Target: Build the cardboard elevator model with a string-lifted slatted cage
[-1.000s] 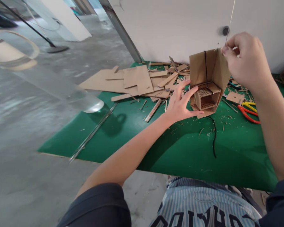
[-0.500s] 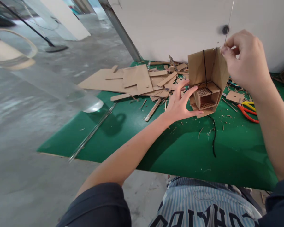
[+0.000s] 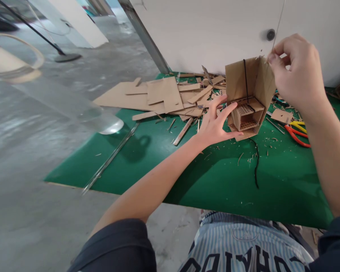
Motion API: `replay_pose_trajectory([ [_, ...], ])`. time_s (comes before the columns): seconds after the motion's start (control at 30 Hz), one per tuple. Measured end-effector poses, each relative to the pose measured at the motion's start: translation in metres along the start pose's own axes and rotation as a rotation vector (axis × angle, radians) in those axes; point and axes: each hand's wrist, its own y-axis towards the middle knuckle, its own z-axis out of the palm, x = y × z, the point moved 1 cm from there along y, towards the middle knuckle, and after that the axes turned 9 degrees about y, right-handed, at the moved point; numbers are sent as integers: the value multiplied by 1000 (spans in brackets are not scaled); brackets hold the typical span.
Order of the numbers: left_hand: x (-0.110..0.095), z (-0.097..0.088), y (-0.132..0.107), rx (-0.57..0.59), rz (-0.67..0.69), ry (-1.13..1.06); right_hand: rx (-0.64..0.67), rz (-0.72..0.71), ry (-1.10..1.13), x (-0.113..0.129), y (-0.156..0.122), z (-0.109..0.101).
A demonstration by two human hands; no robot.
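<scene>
Right hand (image 3: 296, 71): pinching thin strand (image 3: 279, 22)
Left hand (image 3: 215, 122): spread, touching cardboard box (image 3: 255, 88)
Black cord (image 3: 257, 162): trailing across green tabletop (image 3: 215, 189)

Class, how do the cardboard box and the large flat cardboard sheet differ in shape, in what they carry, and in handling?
The box has raised walls and a hollow compartment; the sheet lies flat. A black cord runs down inside the box, while smaller pieces lie on the sheet. The left hand touches the box; the sheet is untouched. Both are brown.
</scene>
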Motion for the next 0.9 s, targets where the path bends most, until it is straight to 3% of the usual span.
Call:
replay_pose_trajectory([
  [0.9, 4, 6, -4, 25, -44, -4, 29, -30, -31, 5, 0, 0],
])
